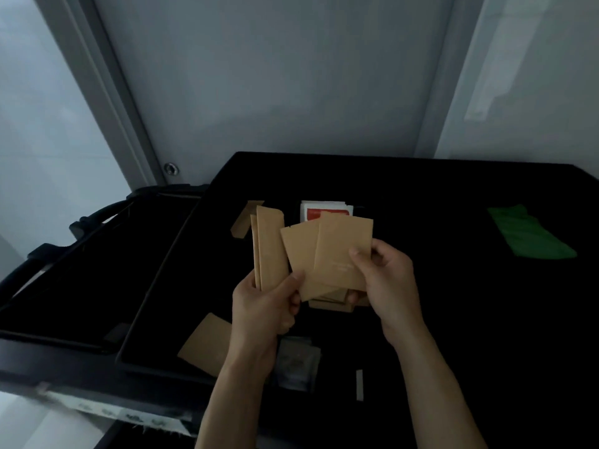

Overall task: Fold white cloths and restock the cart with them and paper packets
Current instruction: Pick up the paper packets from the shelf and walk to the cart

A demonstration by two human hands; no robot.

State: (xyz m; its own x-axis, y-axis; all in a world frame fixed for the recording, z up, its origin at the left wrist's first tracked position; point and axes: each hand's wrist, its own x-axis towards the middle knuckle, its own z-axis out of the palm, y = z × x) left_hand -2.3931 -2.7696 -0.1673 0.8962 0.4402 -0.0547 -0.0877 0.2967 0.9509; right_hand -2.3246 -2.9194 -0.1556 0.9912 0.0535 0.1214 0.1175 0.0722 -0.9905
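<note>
Step in hand, judged: sorting brown paper packets for cart restock.

Near: loose brown packet (205,348) flat on black cart top (453,303), beside left forearm; clear wrapped item (296,364) just right of it.

Middle: left hand (264,306) grips narrow upright packet bundle (269,251). Right hand (385,280) pinches fanned wide packets (327,254), thumb on top; further packets stacked beneath. Packets plain kraft, flat, faint print on one.

Far: red-and-white packet stack (325,212); green folded item (531,234) well apart, right.

Next move, judged: square fan into even stack, set into compartment. No white cloths visible.
</note>
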